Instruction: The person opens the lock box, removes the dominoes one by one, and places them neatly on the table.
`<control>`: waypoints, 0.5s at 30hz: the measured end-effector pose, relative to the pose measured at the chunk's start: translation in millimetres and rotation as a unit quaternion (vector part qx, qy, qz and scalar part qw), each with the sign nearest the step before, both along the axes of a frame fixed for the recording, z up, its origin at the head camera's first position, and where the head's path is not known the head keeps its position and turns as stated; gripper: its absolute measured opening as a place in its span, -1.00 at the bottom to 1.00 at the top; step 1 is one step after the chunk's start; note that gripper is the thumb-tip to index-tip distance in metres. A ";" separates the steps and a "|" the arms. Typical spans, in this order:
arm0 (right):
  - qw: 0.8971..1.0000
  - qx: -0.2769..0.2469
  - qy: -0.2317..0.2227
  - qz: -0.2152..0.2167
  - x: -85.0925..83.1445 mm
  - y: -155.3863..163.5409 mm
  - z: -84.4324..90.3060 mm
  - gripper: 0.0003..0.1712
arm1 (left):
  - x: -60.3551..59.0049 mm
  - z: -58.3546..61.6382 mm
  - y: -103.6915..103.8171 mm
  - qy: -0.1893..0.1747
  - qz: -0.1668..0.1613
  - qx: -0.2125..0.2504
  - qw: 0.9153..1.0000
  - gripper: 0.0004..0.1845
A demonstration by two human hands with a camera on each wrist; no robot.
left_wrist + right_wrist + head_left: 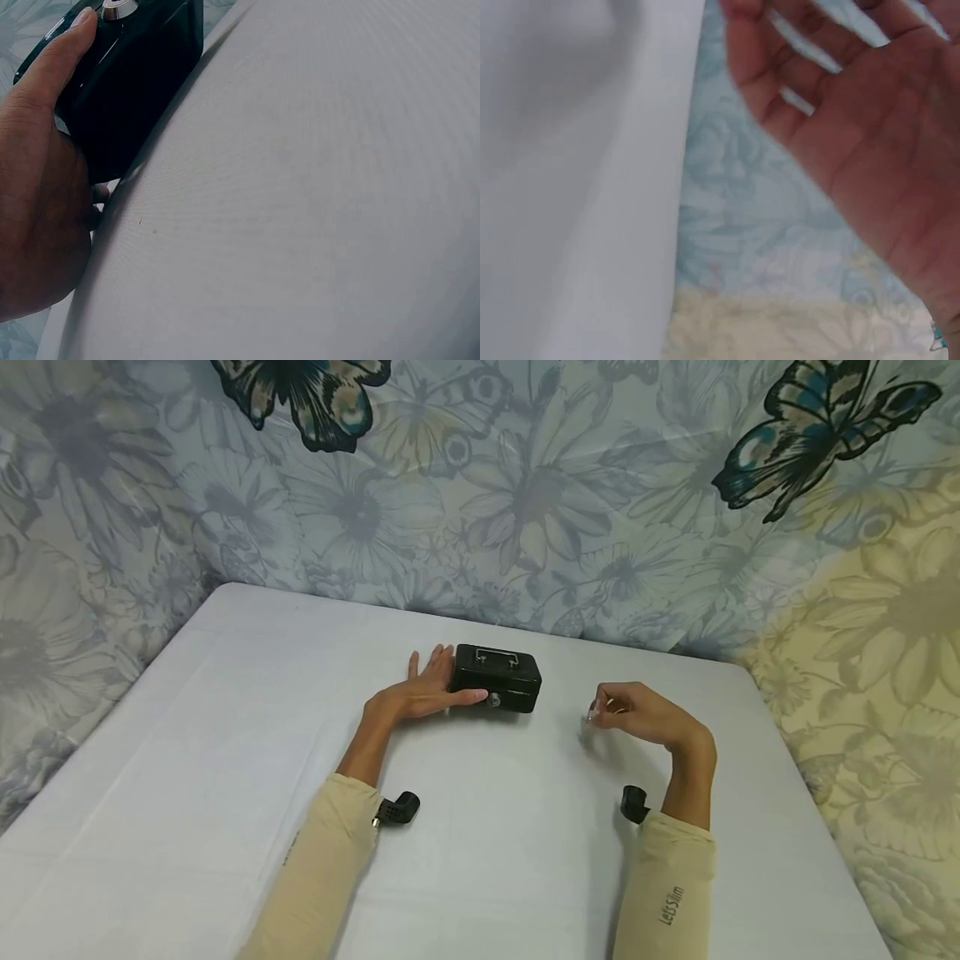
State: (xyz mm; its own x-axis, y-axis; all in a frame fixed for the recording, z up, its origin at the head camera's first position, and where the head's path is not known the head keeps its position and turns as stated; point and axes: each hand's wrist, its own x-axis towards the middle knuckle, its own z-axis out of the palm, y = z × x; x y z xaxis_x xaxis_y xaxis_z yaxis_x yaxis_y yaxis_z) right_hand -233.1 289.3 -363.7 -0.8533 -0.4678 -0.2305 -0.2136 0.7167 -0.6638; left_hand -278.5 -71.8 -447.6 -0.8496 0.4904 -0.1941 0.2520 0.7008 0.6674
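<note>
A small black cash box [487, 668] with a metal carry handle on its lid and a round silver lock [493, 700] on its front stands on the white table. My left hand [420, 693] rests against the box's left end, fingers straight and spread, thumb stretched along the front near the lock. In the left wrist view the thumb [56, 67] lies on the black box [135, 97] beside the lock. Right of the box, my right hand [645, 714] pinches a small shiny metal key [587, 717] just above the table. The right wrist view shows the palm, the key hidden.
A white cloth covers the table [495, 843], whose far edge runs close behind the box. Behind it hangs a floral backdrop [540, 510] with butterflies. Both forearms wear beige sleeves [675, 877], with a black wrist camera [634, 803] on each.
</note>
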 end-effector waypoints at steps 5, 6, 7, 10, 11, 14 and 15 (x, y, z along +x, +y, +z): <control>0.995 -0.094 -0.005 0.015 -2.1 -9.9 -0.4 -0.85 | 0.0 -0.7 0.5 0.001 0.001 -0.002 1.000 0.31; 0.994 -0.109 -0.008 0.021 -2.6 -12.2 -0.5 -0.86 | 0.1 -0.7 0.5 0.001 0.001 -0.002 1.000 0.31; 0.992 -0.123 -0.010 0.027 -2.9 -14.7 -0.4 -0.86 | 0.2 -0.5 0.4 0.000 0.001 -0.002 1.000 0.31; 0.988 -0.147 -0.010 0.045 -3.9 -21.4 0.8 -0.88 | 0.3 -0.2 0.2 -0.001 0.001 -0.002 1.000 0.31; 0.987 -0.152 -0.009 0.049 -4.1 -23.4 1.5 -0.88 | 0.5 0.2 0.1 -0.002 0.000 -0.002 1.000 0.32; 0.987 -0.152 -0.009 0.048 -4.3 -29.4 3.7 -0.90 | 0.3 0.8 0.1 -0.001 0.001 -0.003 1.000 0.33; 0.988 -0.146 -0.011 0.044 -4.3 -31.2 4.4 -0.90 | 0.2 1.2 0.2 -0.002 0.002 -0.002 1.000 0.33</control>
